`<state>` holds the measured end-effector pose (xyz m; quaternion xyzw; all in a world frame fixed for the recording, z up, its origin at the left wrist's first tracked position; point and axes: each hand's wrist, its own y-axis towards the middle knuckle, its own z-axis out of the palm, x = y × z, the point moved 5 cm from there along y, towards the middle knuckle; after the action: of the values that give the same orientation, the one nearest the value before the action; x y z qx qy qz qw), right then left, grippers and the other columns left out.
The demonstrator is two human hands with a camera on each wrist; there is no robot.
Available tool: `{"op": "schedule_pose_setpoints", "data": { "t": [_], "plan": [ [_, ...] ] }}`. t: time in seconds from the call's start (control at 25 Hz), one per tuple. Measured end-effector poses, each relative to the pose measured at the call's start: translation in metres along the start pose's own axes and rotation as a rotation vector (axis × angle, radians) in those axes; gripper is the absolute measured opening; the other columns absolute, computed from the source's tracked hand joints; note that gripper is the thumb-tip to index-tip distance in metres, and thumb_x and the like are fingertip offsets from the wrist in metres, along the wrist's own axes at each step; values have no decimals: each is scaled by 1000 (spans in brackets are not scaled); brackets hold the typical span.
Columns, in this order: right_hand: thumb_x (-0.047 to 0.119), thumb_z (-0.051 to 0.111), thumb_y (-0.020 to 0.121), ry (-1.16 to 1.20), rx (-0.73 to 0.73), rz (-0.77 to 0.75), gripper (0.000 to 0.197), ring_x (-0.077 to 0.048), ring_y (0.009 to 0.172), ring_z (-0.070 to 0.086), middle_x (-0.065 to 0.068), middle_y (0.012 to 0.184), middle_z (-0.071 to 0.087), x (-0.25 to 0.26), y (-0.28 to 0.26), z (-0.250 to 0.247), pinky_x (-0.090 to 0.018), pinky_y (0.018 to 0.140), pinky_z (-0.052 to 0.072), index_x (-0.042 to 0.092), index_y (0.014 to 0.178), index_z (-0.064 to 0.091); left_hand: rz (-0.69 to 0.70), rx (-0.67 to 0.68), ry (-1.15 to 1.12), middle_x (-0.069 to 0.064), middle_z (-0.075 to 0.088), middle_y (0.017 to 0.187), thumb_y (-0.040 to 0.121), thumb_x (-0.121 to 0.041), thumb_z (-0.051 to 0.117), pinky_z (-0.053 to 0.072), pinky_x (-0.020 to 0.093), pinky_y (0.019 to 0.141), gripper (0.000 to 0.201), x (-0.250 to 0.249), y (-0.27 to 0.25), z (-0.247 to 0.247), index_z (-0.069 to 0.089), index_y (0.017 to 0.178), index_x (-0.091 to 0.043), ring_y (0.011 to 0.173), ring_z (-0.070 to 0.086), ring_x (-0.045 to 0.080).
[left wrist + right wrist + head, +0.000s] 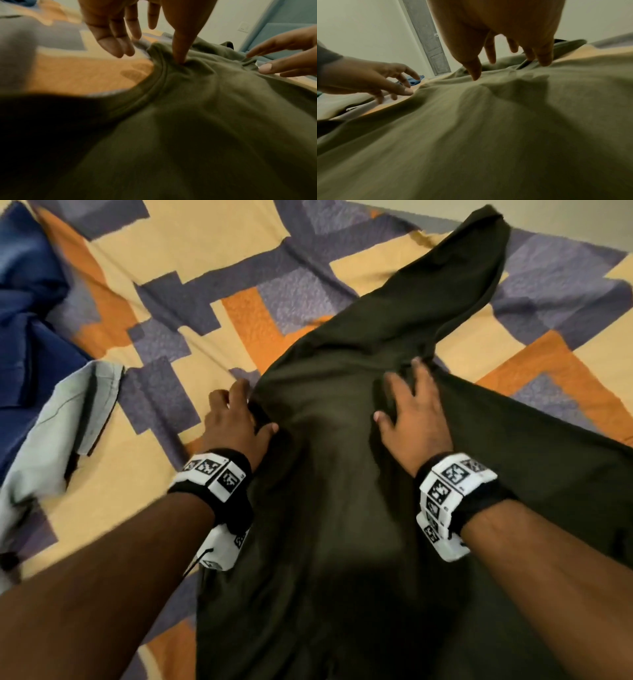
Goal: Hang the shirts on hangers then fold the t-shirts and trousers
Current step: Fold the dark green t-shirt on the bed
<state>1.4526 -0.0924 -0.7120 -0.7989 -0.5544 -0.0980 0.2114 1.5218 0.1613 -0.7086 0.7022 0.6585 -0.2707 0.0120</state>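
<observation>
Your left hand [236, 419] is pressing a thumb into the trousers [329, 508] edge, fingers loose; right hand [411, 412] is lying flat, spread on top.

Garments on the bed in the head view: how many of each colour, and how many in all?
Dark olive garment, spread out under both hands: 1
Blue garment, at the left edge: 1
Pale grey garment, beside the blue one: 1
Total: 3
</observation>
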Motion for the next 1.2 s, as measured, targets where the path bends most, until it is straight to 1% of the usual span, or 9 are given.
{"op": "schedule_pose_setpoints", "data": {
  "t": [0.12,0.2,0.32,0.52,0.72,0.88,1.04,1.12,1.2],
  "plan": [
    [54,47,91,-183,196,50,74,-32,147,-3,-5,162,-3,5,-43,52,-59,114,3,28,153,15,181,99,253,12,29,150,85,-53,50,35,52,102,70,14,-60,38,25,146,-27,129,36,39],
    [65,34,90,-249,178,29,79,-33,147,-6,-5,162,-7,4,-53,67,-63,112,-1,29,153,5,299,200,378,-1,6,160,86,-62,27,25,58,109,70,23,-89,64,7,149,-39,142,21,34],
    [71,25,88,-278,207,-1,80,-32,147,-9,-2,161,-11,-4,-50,63,-63,112,-3,32,153,-1,229,287,421,-22,-29,148,81,-75,4,-4,61,111,66,53,-82,71,-23,138,-55,146,-11,26],
    [70,37,87,-272,61,92,80,-33,147,-5,-2,162,-6,-51,-78,30,-68,109,-1,35,152,5,128,153,418,-15,-29,152,83,-78,16,-20,62,104,69,26,-95,60,-19,139,-57,141,-27,29],
    [70,32,87,-305,132,75,79,-35,147,2,-5,161,0,-100,-184,40,-69,108,3,33,152,10,603,315,487,-10,-14,158,83,-74,33,-6,67,106,77,-42,-202,145,-5,145,-49,144,-10,30],
    [77,20,84,-364,353,66,81,-33,145,12,-6,160,14,-162,-306,51,-72,106,9,33,151,14,699,355,574,-3,-6,160,81,-75,24,-2,66,107,75,-1,-245,162,2,147,-47,143,6,33],
    [87,10,77,-405,514,221,90,-30,144,13,-5,159,19,-244,-415,25,-79,101,11,35,150,14,726,337,615,-4,-18,157,79,-75,23,-9,65,106,76,44,-270,141,0,146,-49,144,-19,28],
    [88,17,73,-376,508,240,96,-32,146,10,-6,160,12,-251,-412,19,-78,103,6,35,152,10,717,353,656,-3,-21,157,76,-80,20,-15,66,103,79,21,-272,148,-1,146,-51,140,-25,30],
    [90,27,65,-333,449,304,106,-29,147,4,-4,161,1,-259,-400,19,-71,105,-3,36,152,-2,835,426,688,-5,-29,154,75,-83,17,-20,68,98,79,-11,-281,173,-6,144,-53,139,-29,32]
  ]
}}
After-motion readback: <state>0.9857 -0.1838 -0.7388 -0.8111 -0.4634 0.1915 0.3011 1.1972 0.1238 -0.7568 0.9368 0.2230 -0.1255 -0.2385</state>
